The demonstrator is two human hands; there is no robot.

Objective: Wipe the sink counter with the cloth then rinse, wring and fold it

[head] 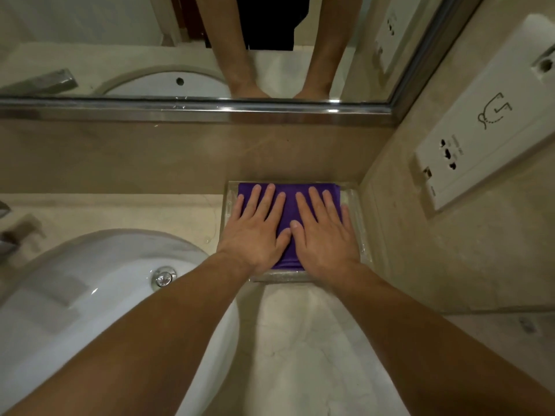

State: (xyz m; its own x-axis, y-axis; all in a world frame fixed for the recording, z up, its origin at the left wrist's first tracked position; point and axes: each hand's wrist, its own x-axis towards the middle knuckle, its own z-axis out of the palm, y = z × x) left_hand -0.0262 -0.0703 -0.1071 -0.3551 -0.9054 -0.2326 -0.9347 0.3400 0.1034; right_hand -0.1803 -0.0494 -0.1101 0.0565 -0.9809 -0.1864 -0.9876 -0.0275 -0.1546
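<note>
A purple cloth (289,202) lies folded flat in a clear tray (356,232) at the back right of the counter (303,340), against the wall. My left hand (255,229) presses flat on the cloth's left half, fingers spread. Beside it, my right hand (322,232) lies flat on the right half, thumbs nearly touching. Neither hand grips the cloth. Most of the cloth is hidden under my palms.
A white round sink (90,295) with a chrome drain plug (163,278) sits to the left. The tap (12,232) is at the far left edge. A mirror with a steel frame (195,108) runs along the back. A wall socket plate (480,139) is on the right wall.
</note>
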